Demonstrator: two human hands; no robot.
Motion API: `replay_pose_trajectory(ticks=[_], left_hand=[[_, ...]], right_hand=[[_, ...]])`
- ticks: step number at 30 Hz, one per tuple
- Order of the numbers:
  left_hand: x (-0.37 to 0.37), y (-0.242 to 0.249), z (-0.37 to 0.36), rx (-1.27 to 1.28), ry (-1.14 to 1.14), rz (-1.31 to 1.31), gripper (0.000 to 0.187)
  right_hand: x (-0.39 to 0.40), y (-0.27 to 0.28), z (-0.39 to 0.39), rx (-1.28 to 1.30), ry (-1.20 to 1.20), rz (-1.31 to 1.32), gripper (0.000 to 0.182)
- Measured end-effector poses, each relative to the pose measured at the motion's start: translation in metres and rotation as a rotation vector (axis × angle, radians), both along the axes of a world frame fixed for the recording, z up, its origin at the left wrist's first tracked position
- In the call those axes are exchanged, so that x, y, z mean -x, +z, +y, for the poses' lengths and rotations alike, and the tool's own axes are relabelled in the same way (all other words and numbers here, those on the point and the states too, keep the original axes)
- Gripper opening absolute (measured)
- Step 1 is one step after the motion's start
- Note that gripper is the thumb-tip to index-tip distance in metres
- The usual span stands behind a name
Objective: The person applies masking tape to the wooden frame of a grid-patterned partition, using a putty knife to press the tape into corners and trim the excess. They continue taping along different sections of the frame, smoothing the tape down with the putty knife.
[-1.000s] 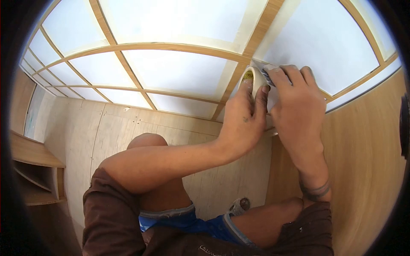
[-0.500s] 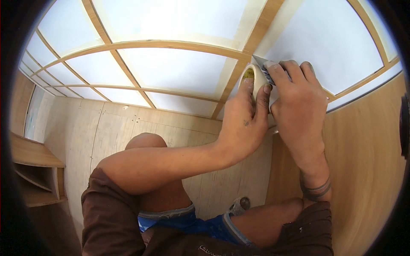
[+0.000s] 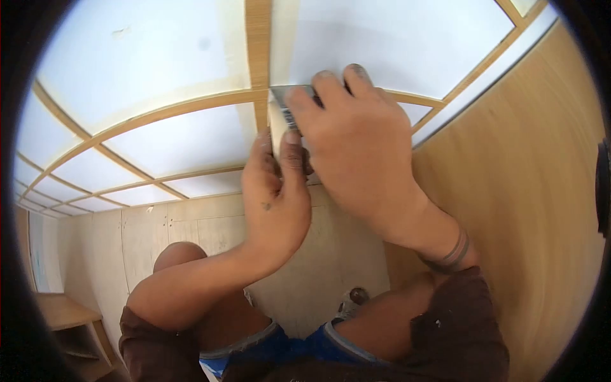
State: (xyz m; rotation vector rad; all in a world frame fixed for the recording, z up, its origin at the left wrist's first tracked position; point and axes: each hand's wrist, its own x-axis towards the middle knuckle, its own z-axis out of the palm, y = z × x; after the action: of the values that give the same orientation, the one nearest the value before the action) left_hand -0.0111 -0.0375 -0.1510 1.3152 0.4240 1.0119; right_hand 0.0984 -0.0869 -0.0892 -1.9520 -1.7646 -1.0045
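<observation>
My left hand (image 3: 278,204) is closed around a cream roll of masking tape (image 3: 277,127), its fingers on one side and thumb on the other. The roll is nearly edge-on, just below a crossing of wooden strips. My right hand (image 3: 359,146) grips a flat grey scraper blade (image 3: 283,94) with dark printing on it. The blade's tip lies at the inner corner of a white panel (image 3: 382,44), against the wooden strip (image 3: 258,44). Most of the blade is hidden under my right fingers. Pale tape-like bands run along the panel edges.
A lattice of wooden strips (image 3: 172,109) with white panels spans the far side. To the right stands a broad wood-grain board (image 3: 503,191). Pale floorboards (image 3: 210,219) lie below, and a wooden shelf unit (image 3: 70,312) is at the lower left.
The view has swung right and up, so the lattice corner and both hands appear farther left. The tape roll has turned from showing its opening to nearly edge-on. Both hands keep their holds.
</observation>
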Motion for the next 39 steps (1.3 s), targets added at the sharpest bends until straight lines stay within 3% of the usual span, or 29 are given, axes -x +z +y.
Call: replay_pose_trajectory(ticks=[4,6,8,10,11,13,19,26,28,30,31,32,33,37,39], left_hand=[[-0.010,0.001,-0.005,0.066,0.014,-0.077,0.025],[-0.013,-0.037,0.007,-1.009,-0.197,0.434,0.018],[-0.021,-0.125,-0.035,-0.995,-0.659,0.734,0.017],[-0.006,-0.099,-0.050,-1.362,-0.799,0.632,0.022],[-0.003,-0.090,-0.055,-1.341,-0.783,0.653,0.022],[0.001,-0.077,-0.055,-1.039,-0.810,0.729,0.026],[0.019,-0.045,-0.030,-0.882,-0.704,0.907,0.031],[0.033,-0.041,-0.014,-0.725,-0.532,0.640,0.024],[0.037,-0.013,-0.009,-0.461,-0.491,0.629,0.022],[0.042,-0.024,0.001,-0.429,-0.465,0.468,0.022],[0.044,-0.028,0.005,-0.392,-0.429,0.311,0.023],[0.047,-0.032,0.005,-0.221,-0.450,0.205,0.024],[0.050,-0.029,0.008,-0.230,-0.443,0.208,0.024],[0.060,-0.017,0.019,-0.171,-0.355,0.212,0.024],[0.061,-0.011,0.022,-0.192,-0.324,0.199,0.023]], right_hand=[[-0.003,0.004,-0.003,0.039,-0.015,0.037,0.025],[-0.003,0.005,-0.001,0.041,-0.022,0.011,0.025],[-0.001,0.007,0.001,0.027,-0.017,0.014,0.018],[-0.005,0.010,0.003,0.032,0.021,-0.003,0.012],[-0.006,0.012,0.003,0.045,0.007,-0.017,0.012],[-0.009,0.011,0.001,0.041,-0.002,-0.018,0.013],[-0.016,0.008,-0.013,0.015,-0.054,-0.029,0.021],[-0.026,0.040,-0.048,0.097,-0.175,0.029,0.030],[-0.030,0.047,-0.058,0.049,-0.148,0.082,0.030],[-0.034,0.052,-0.066,-0.027,-0.034,0.442,0.035],[-0.029,0.055,-0.068,-0.031,-0.032,0.440,0.035],[-0.021,0.056,-0.069,-0.101,0.017,0.629,0.030],[-0.016,0.058,-0.069,-0.173,0.072,0.819,0.024],[-0.020,0.065,-0.069,-0.054,0.245,0.814,0.028],[-0.024,0.067,-0.063,0.043,0.353,1.072,0.015]])
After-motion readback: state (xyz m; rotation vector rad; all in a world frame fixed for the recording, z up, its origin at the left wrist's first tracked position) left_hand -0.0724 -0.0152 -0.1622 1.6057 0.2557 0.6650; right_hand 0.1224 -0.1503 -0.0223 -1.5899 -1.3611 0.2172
